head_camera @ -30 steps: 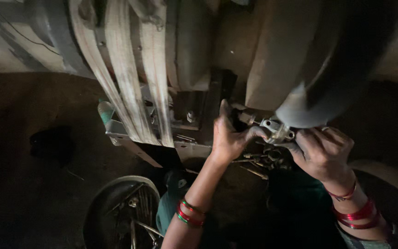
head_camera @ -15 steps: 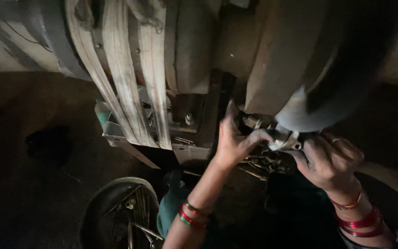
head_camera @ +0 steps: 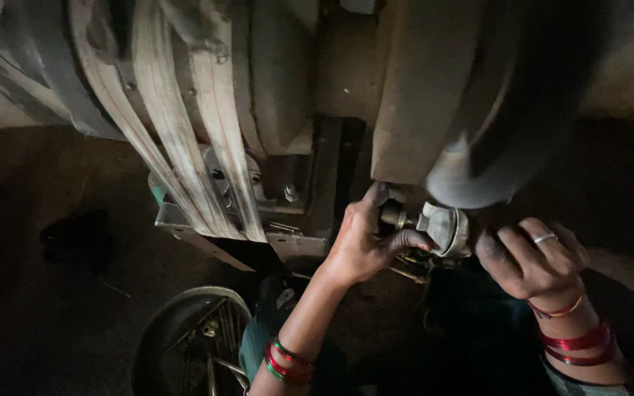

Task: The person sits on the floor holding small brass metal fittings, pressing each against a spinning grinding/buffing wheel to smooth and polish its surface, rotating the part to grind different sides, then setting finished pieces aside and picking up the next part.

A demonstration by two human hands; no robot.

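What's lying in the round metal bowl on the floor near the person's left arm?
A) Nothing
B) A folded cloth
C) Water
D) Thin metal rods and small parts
D: the bowl by the left hand's arm holds thin metal rods and small parts, with no water or cloth in sight.

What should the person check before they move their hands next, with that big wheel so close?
1. Left hand grips the metal part: ok, fingers wrap one end.
2. Right hand on the part: ok, fingertips touch its other end.
3. Part against the big wheel: ok, it touches the rim.
4. Wheel spinning or stopped: cannot tell, it looks blurred.
5. Bangles away from the wheel: ok.
6. Belts away from hands: ok.
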